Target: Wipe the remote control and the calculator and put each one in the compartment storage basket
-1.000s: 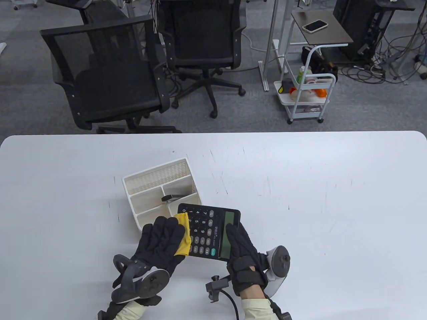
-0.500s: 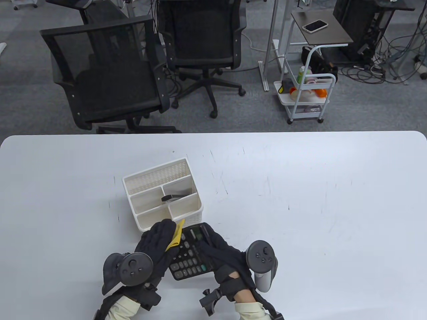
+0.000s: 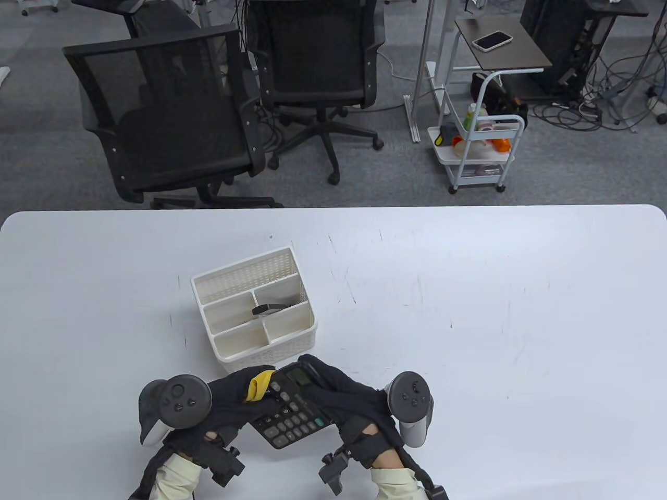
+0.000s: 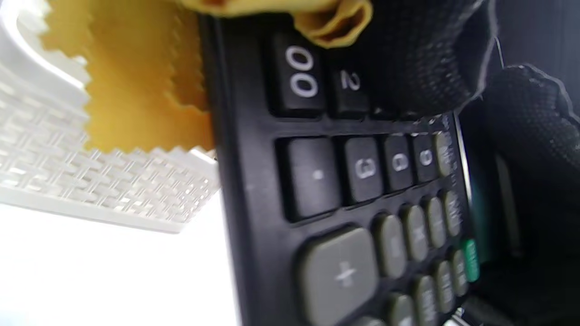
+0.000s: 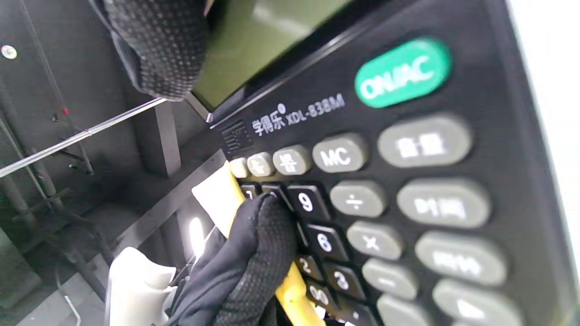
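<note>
L hand (image 3: 229, 398) sits at the near edge of the worktop (image 3: 469, 312), fingers curled round a yellow cloth (image 3: 259, 384) and pressing it onto the key side of the calculator (image 3: 289, 411). In the left wrist view the cloth (image 4: 136, 90) hangs past the calc's edge, w/ a thumb or finger over the number keys. Calc is tilted up off the worktop, held between both hands, just in front of the basket (image 3: 206, 284). R hand (image 3: 344, 390) grips the display end; fingers wrap over the top edge, and one fingertip (image 5: 158, 50) covers part of the screen in the right wrist view.

Risks, as I judge them:
- Calc is only pinched at two ends while being rubbed; a hard wipe stroke could twist it out of the R hand's grip & drop it on the worktop.
- It's close to the basket's front wall, so a wide stroke might knock or shove the basket.
- Cloth bunched under the fingers means less contact, so part of the keys may go unwiped.
- Calc looks wide vs. the compartments; prob. only the long rear one takes it, and forcing it elsewhere could tip the basket.

Basket: white, slotted walls, one long rear compartment plus smaller ones in front. Remote control (image 3: 268, 309) stands leaning in the middle-right one. Others show nothing inside.
</note>
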`<state>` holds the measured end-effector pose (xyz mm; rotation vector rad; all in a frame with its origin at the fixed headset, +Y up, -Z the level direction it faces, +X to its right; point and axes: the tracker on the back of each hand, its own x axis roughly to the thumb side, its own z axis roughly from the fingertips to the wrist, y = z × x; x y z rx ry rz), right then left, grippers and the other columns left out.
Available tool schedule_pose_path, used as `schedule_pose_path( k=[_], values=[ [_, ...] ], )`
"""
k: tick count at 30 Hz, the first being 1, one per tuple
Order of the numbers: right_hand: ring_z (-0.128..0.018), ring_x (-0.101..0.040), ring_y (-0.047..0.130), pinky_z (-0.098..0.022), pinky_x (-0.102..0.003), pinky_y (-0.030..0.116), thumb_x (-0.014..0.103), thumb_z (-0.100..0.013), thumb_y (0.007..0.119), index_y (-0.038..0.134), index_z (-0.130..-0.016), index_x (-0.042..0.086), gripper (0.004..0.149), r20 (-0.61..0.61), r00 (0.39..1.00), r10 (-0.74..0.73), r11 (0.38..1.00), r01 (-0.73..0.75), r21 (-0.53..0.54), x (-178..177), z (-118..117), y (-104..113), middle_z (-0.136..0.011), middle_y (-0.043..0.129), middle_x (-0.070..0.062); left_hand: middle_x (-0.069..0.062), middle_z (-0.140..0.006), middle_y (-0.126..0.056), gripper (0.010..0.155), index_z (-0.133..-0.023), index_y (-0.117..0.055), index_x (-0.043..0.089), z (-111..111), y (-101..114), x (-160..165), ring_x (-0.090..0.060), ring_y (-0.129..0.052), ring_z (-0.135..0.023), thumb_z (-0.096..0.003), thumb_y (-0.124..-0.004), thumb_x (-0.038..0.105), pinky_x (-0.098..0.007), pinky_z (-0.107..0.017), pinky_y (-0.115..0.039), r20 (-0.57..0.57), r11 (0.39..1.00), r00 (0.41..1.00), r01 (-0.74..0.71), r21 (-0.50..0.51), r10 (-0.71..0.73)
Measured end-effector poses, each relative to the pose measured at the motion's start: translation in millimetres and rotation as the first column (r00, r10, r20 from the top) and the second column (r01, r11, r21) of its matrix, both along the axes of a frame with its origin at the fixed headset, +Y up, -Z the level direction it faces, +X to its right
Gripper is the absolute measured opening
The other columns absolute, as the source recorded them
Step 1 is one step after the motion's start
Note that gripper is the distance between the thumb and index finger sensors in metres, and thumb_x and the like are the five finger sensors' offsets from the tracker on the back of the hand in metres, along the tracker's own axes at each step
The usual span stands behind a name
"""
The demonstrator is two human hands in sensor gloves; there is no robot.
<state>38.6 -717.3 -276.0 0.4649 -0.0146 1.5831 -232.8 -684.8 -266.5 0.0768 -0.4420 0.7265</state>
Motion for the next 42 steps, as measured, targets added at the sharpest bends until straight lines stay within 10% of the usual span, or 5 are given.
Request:
schedule_pose_path(
  k=[7, 22, 28, 34, 42],
  values=[
    [-0.092, -0.053, 0.066, -0.059, -0.074, 0.055, 0.060, -0.056, 0.066, 0.051, -0.114, -0.003, 0.087, 0.138, 0.990, 0.014, 1.000, -0.011, -0.024, 15, 0, -6, -0.110, 0.060, -0.029, 0.001, -0.076, -0.100, 0.052, -0.090, -0.080, 0.025, 14, 15, -6, -0.019, -0.106, -0.061, -0.0423, -0.092, 0.043, -0.047, -0.049, -0.089, -0.158, 0.967, 0.987, 0.025, 0.255, 0.016],
    [-0.075, -0.041, 0.092, -0.051, -0.057, 0.081, 0.037, -0.063, 0.066, 0.017, -0.109, -0.014, 0.084, 0.173, 0.958, -0.228, 0.914, 0.272, -0.302, 11, 3, -19, -0.097, 0.062, -0.039, 0.007, -0.094, -0.086, 0.053, -0.093, -0.065, 0.034, 42, 16, 39, -0.020, -0.097, -0.083, -0.0462, -0.089, 0.035, -0.048, -0.061, -0.083, -0.201, 0.691, 0.920, 0.387, 0.610, -0.337],
    [-0.068, -0.040, 0.096, -0.047, -0.048, 0.090, 0.025, -0.060, 0.071, 0.005, -0.106, -0.008, 0.087, 0.289, 0.903, -0.319, 0.860, 0.404, -0.312, 17, 3, -21, -0.096, 0.063, -0.030, 0.004, -0.105, -0.075, 0.060, -0.101, -0.056, 0.033, 49, 7, 64, -0.025, -0.084, -0.097, -0.0487, -0.085, 0.034, -0.051, -0.068, -0.075, -0.193, 0.591, 0.841, 0.500, 0.632, -0.505],
    [-0.068, -0.040, 0.095, -0.047, -0.048, 0.089, 0.022, -0.059, 0.070, 0.008, -0.107, -0.006, 0.084, 0.351, 0.887, -0.299, 0.896, 0.387, -0.215, 26, 5, -12, -0.094, 0.068, -0.025, -0.005, -0.120, -0.045, 0.076, -0.111, -0.038, 0.033, 37, -7, 67, -0.038, -0.046, -0.111, -0.0494, -0.077, 0.052, -0.062, -0.075, -0.053, -0.197, 0.639, 0.777, 0.611, 0.468, -0.598],
    [-0.069, -0.039, 0.095, -0.047, -0.047, 0.088, 0.024, -0.060, 0.070, 0.008, -0.106, -0.009, 0.084, 0.391, 0.855, -0.342, 0.887, 0.431, -0.168, 31, 7, -11, -0.095, 0.069, -0.023, -0.016, -0.118, -0.048, 0.077, -0.112, -0.039, 0.021, 40, -8, 72, -0.045, -0.054, -0.109, -0.0506, -0.074, 0.051, -0.064, -0.074, -0.056, -0.140, 0.670, 0.812, 0.552, 0.497, -0.566]
  ],
)
